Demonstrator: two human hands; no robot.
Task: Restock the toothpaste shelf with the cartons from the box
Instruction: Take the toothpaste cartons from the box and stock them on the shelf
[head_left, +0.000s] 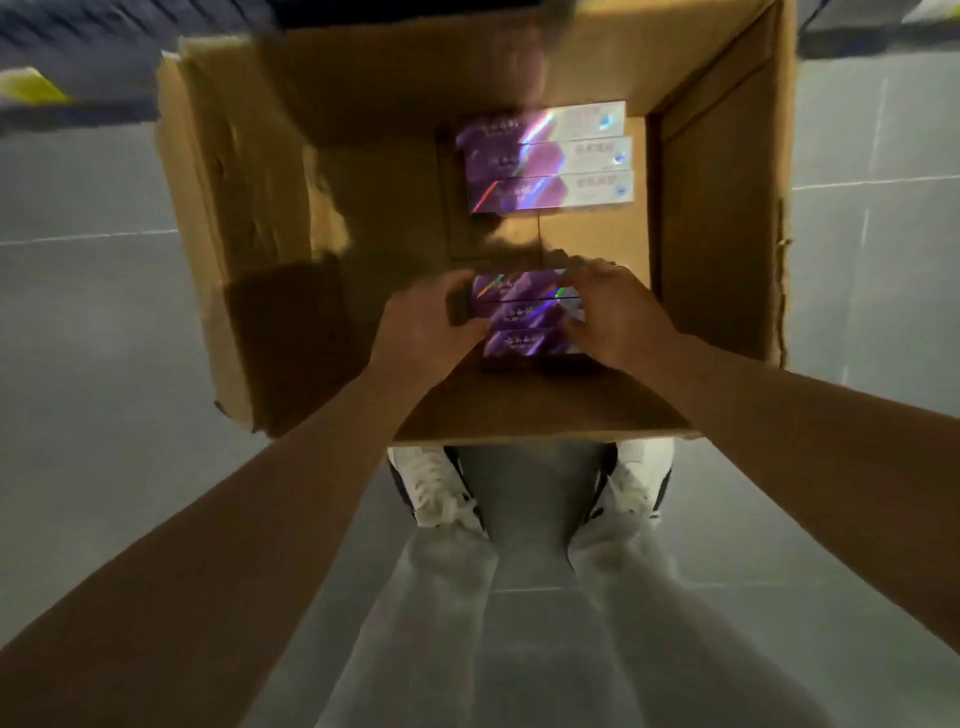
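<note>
Open brown cardboard box (249, 218) stands on the grey tiled floor (78, 322), flaps up, seen from directly above. Near side of the box sits just ahead of the person's white lace-up shoes (436, 488).

Inside, against the far wall and toward the far right corner: three purple-and-silver glossy toothpaste cartons (550, 163) lying flat, side by side, long sides touching.

Near the box's near wall: a second group of three purple glossy cartons (524, 314), also side by side, held between both hands. Left hand (421, 322) grips the left ends, fingers curled over the far side and thumb on the near side. Right hand (618, 317) grips the right ends, fingers curled over the top, thumb against the near carton. Whether this group rests on the box bottom or is lifted: cannot tell.

Motion blur throughout; carton print unreadable. Pale trousers (467, 623) at the lower frame edge.
</note>
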